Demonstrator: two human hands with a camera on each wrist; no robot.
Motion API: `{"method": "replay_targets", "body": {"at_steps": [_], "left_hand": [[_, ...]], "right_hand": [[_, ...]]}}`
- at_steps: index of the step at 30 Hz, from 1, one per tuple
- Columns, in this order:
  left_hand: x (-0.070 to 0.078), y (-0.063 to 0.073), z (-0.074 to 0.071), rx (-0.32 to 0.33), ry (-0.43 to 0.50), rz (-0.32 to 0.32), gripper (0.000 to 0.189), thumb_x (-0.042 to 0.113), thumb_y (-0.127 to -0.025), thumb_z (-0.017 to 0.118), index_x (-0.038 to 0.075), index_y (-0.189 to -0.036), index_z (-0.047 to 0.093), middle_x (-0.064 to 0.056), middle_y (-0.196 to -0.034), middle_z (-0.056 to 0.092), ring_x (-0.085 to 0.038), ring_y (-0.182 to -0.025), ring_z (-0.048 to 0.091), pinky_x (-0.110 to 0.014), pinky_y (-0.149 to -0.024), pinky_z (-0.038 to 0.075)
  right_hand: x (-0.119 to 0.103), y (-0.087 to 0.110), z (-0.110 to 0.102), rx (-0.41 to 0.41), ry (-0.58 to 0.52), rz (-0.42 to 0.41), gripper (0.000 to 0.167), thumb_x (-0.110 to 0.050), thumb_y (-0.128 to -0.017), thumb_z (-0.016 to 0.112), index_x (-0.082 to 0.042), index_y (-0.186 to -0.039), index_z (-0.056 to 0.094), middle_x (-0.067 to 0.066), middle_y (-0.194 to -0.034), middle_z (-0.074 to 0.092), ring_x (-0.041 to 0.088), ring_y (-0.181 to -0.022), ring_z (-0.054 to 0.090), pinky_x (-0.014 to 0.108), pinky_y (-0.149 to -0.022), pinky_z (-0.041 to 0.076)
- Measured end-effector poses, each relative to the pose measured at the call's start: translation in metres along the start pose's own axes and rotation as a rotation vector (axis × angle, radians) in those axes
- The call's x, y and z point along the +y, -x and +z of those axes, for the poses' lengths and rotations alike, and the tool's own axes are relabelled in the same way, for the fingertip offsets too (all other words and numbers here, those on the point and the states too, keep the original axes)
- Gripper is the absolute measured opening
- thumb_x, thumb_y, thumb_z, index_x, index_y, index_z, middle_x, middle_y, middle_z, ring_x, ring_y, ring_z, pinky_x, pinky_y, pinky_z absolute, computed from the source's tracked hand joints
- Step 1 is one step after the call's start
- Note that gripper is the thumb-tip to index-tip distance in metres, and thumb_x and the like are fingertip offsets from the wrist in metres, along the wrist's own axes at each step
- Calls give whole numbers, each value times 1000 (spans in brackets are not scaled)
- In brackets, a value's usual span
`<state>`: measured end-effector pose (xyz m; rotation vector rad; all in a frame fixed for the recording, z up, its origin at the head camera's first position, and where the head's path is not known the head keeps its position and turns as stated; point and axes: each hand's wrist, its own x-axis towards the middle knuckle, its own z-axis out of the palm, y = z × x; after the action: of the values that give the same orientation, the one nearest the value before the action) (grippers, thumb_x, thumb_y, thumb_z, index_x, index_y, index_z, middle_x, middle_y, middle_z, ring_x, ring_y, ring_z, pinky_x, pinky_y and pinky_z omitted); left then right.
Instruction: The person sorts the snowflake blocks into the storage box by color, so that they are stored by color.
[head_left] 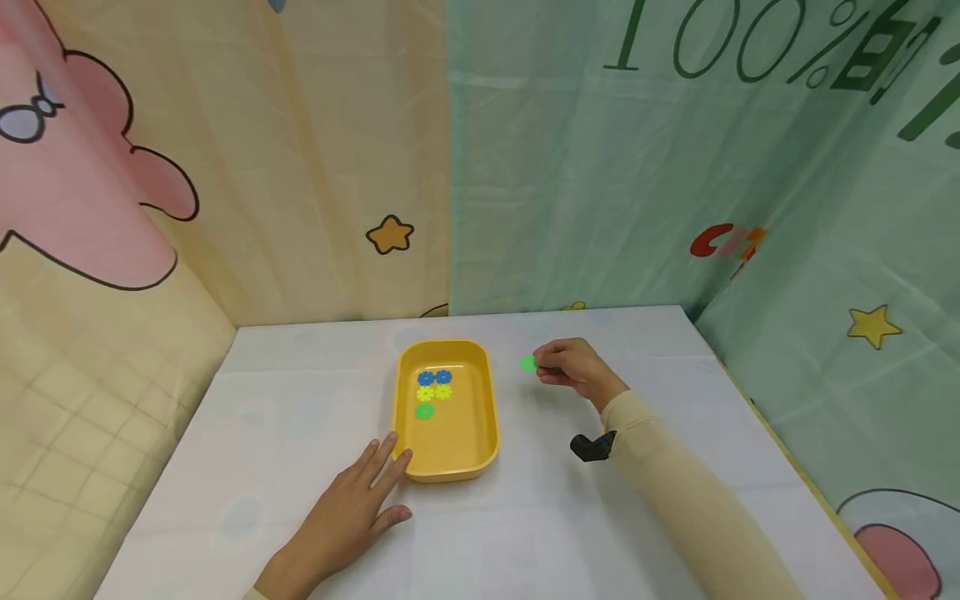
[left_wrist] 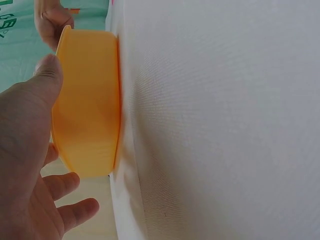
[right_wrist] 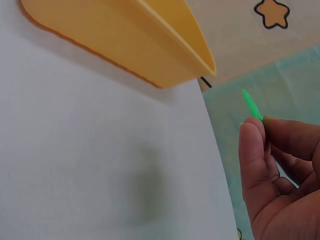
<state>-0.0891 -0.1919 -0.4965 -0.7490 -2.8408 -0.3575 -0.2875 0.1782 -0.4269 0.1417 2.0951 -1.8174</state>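
Note:
My right hand [head_left: 573, 365] pinches a thin green plastic disc [head_left: 528, 364] between thumb and fingertips, above the table to the right of a yellow tray [head_left: 457, 458]. In the right wrist view the disc [right_wrist: 252, 104] shows edge-on, its lower part hidden by the fingers. My left hand [head_left: 351, 508] lies with its fingers spread, fingertips right at the tray's near left rim. Inside the tray, toward its left side, are two blue flower-shaped discs [head_left: 435, 378], two yellow ones [head_left: 434, 392] and one green disc [head_left: 424, 412] in front of them.
A white cloth covers the table [head_left: 300, 375]. Printed curtains [head_left: 570, 167] hang along its back and sides. A dark wrist device [head_left: 592, 447] sticks out from the right sleeve [head_left: 690, 492].

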Motion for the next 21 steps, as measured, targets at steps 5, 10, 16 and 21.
{"method": "replay_targets", "body": {"at_steps": [5,10,16,21], "left_hand": [[-1,2,0,9,-4,-1,77,52,-94,66,15,-157,42,-14,-167,27,-42,-146,38,-57,-102,49],[-1,2,0,18,-4,5,77,51,-94,67,15,-157,42,-15,-166,28,-43,-145,39,-57,-101,49],[0,0,1,9,-10,5,76,53,-95,65,16,-157,42,-14,-167,27,-43,-146,38,-57,-102,49],[-1,1,2,15,-17,10,76,54,-94,64,15,-157,43,-14,-167,27,-43,-145,39,-56,-101,50]], "right_hand": [[-8,-1,29,-5,23,12,23,-7,-98,67,6,-117,67,9,-87,70,14,-71,68,26,-71,62],[-17,-2,62,-37,59,14,17,-6,-98,67,4,-112,69,11,-87,70,16,-70,69,28,-71,62],[-20,-8,98,-56,110,3,10,-2,-96,69,4,-104,70,11,-83,70,16,-66,69,27,-66,62],[-15,-7,125,-19,153,-49,9,3,-94,67,8,-102,70,11,-77,68,16,-61,68,32,-68,63]]}}
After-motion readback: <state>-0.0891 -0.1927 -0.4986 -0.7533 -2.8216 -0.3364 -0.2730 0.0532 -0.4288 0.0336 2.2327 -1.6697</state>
